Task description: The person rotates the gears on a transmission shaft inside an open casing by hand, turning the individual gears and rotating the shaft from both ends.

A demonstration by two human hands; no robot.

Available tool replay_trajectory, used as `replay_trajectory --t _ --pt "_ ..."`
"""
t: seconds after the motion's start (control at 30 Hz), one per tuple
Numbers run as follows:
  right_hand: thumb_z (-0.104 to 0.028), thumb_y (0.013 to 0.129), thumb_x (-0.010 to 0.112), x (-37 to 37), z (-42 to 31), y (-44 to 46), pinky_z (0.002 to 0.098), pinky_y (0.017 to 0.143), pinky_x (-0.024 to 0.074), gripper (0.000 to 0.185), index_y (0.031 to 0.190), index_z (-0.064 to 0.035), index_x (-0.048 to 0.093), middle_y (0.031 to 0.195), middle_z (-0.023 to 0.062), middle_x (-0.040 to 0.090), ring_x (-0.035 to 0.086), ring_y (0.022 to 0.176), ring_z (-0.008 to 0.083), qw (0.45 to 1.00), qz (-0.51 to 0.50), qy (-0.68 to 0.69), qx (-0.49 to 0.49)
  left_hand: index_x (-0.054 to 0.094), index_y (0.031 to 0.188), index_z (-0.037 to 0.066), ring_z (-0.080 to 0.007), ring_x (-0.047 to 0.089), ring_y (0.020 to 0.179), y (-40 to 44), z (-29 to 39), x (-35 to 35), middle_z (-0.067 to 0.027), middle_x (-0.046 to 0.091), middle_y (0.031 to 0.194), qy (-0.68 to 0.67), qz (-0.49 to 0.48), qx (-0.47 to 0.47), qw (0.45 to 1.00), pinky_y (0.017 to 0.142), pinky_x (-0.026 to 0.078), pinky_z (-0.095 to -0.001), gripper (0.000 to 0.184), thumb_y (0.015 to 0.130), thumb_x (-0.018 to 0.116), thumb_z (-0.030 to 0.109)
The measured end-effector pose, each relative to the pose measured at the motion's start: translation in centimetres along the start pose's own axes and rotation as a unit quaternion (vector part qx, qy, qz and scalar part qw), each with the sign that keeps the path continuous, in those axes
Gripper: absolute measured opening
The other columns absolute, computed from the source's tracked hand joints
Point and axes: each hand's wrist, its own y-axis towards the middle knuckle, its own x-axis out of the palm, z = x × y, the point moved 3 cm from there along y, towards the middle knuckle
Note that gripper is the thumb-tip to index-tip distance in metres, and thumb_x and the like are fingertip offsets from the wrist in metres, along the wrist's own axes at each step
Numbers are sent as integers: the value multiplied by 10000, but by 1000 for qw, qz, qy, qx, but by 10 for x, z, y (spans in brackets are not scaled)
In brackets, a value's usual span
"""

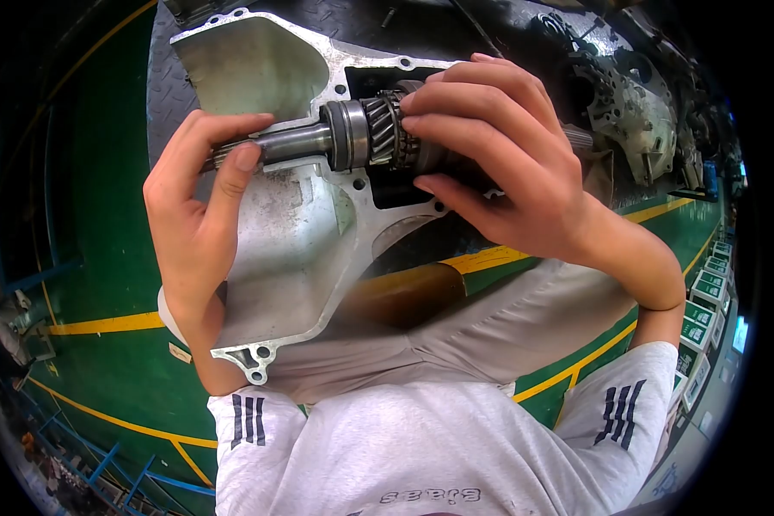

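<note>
A steel gear shaft (294,144) with a bearing (347,135) and a helical gear (379,129) lies across the opening of an aluminium gearbox housing (305,249). My left hand (193,193) grips the shaft's splined left end between thumb and fingers. Over the gears to the right of the bearing, my right hand (512,142) is wrapped with fingers curved and thumb below. Its palm side hides part of the gear set. The shaft's splined right end (579,136) sticks out beyond my right hand. Whether the shaft rests fully in the housing I cannot tell.
On the dark metal bench (165,103) to the right sits another cast housing (641,116) among dark parts. The green floor (103,258) has yellow lines. White and green boxes (701,322) stand in a row at far right. Blue metal frames (103,464) are at lower left.
</note>
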Motion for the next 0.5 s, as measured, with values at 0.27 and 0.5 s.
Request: replay_trajectory --t 0.27,0.5 --pt "-52 718 859 1 -2 -1 498 1056 485 478 1170 10 716 1229 147 706 633 1186 353 1000 12 -4 4 712 1162 -24 -80 477 803 -1 -1 -1 -22 566 926 3 -3 -1 1000 693 344 -213 190 1056 634 114" --pt "-65 715 864 2 -1 -2 504 1064 481 482 1169 8 719 1236 150 706 635 1184 356 1000 16 -9 -7 713 1169 -22 -80 499 820 -1 0 -1 -28 585 942 1 -2 3 1000 702 351 -209 196 1055 640 120"
